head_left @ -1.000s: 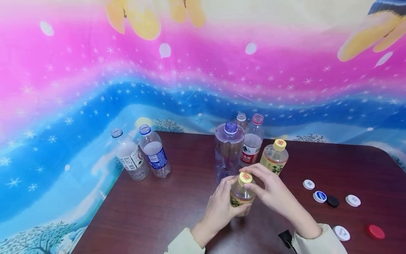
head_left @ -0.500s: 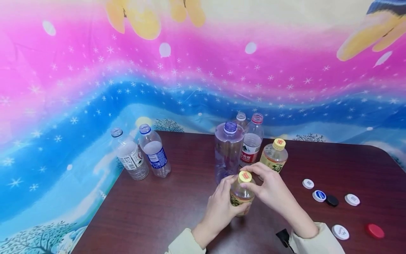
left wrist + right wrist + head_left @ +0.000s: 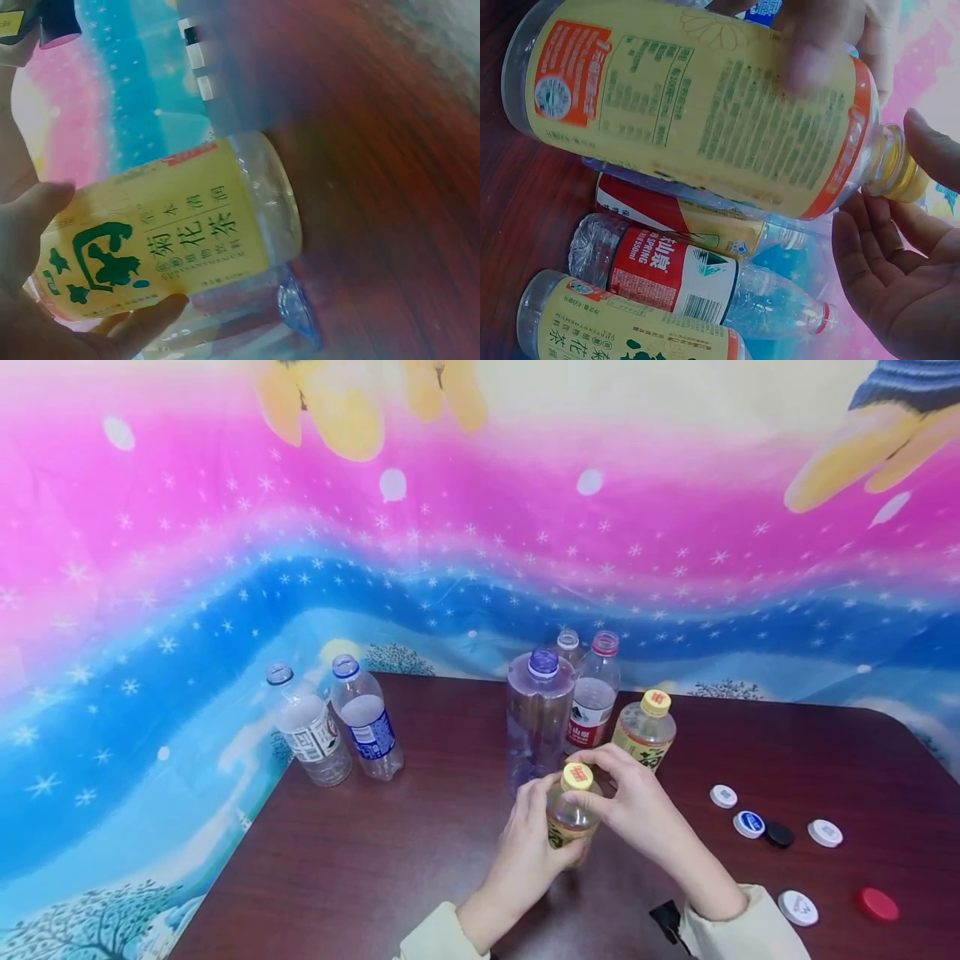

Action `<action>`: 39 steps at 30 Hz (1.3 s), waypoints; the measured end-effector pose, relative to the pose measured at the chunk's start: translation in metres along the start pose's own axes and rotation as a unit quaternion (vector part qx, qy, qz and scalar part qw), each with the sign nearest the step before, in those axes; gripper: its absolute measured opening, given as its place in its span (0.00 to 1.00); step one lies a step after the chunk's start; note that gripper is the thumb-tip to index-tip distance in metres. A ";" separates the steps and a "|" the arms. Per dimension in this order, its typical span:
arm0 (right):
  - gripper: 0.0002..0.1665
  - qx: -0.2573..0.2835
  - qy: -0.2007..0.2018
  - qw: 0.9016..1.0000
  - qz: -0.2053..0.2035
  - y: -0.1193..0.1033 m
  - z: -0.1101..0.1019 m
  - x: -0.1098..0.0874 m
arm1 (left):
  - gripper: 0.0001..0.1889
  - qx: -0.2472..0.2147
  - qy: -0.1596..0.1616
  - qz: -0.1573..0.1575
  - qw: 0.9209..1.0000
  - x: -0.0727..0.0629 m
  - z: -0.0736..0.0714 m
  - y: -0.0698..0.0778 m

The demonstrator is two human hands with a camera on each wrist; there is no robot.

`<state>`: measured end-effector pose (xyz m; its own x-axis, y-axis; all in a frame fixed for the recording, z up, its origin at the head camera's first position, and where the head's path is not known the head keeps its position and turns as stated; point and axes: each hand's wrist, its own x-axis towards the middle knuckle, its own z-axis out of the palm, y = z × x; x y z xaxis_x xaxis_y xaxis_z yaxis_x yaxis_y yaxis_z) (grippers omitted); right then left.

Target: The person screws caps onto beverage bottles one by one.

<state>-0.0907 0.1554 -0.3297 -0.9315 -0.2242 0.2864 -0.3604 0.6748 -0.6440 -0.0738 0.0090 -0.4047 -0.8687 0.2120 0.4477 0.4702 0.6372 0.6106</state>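
Observation:
My left hand point(image 3: 517, 847) grips the body of a chrysanthemum tea bottle point(image 3: 172, 232) with a yellow label, held nearly upright in the head view. On its neck sits a yellow bottle cap point(image 3: 909, 178) with red print on top. The thumb and index finger of my right hand point(image 3: 637, 797) pinch this cap from its sides, the other fingers curling below it in the right wrist view. Just behind stands a large purple-tinted bottle point(image 3: 542, 718) without a cap. A second capped tea bottle point(image 3: 645, 727) stands behind my right hand, partly hidden by it.
An uncapped red-label water bottle point(image 3: 592, 714) and a smaller clear bottle point(image 3: 567, 643) stand at the back. Two uncapped bottles, one white-labelled point(image 3: 311, 735) and one blue-labelled point(image 3: 371, 731), are at left. Several loose caps, including a red cap point(image 3: 877, 904), lie on the dark table point(image 3: 360, 860) at right.
The red print on the pinched cap shows at a slightly different angle, and my right fingers have shifted a little around it. My left hand keeps its grip. The head view has shifted slightly.

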 end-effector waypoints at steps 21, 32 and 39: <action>0.16 -0.019 0.037 0.999 -0.012 0.002 0.000 -0.001 | 0.43 0.015 0.005 -0.017 1.000 -0.003 -0.016 -0.005; 0.15 -0.095 0.014 0.988 0.118 0.054 -0.032 -0.008 | 0.43 0.000 0.026 -0.082 0.996 0.002 -0.052 -0.037; 0.16 -0.156 0.001 0.974 0.165 0.110 -0.056 -0.012 | 0.42 0.005 0.080 -0.122 0.989 0.015 -0.075 -0.059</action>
<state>-0.1166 0.2712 -0.3641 -0.9940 0.0419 0.1011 -0.0088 0.8906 -0.4547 -0.1030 -0.0816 -0.3850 -0.9201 -0.0685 0.3855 0.2469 0.6628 0.7070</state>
